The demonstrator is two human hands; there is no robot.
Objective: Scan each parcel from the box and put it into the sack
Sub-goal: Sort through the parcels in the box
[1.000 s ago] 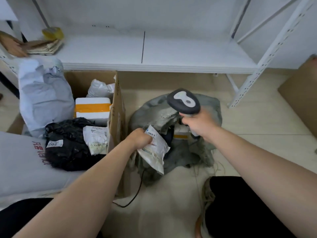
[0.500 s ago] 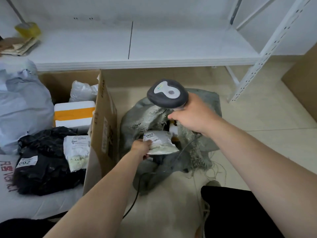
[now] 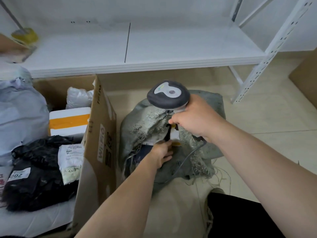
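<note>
At scene centre, our left hand point(image 3: 162, 154) sits in the mouth of the frayed grey woven sack point(image 3: 135, 124); we cannot tell its grip. Our right hand point(image 3: 193, 121) clasps the dark grey handheld scanner point(image 3: 169, 97) above it. Left, a black plastic parcel point(image 3: 39, 182) lies in the brown cardboard box point(image 3: 103, 138).

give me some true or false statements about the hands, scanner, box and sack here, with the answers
1. The right hand grips the scanner. True.
2. The left hand is reaching into the box. False: it is at the mouth of the sack.
3. A black parcel lies in the box. True.
4. The scanner has no cord. False: a dark cord trails from it down over the sack.
</note>
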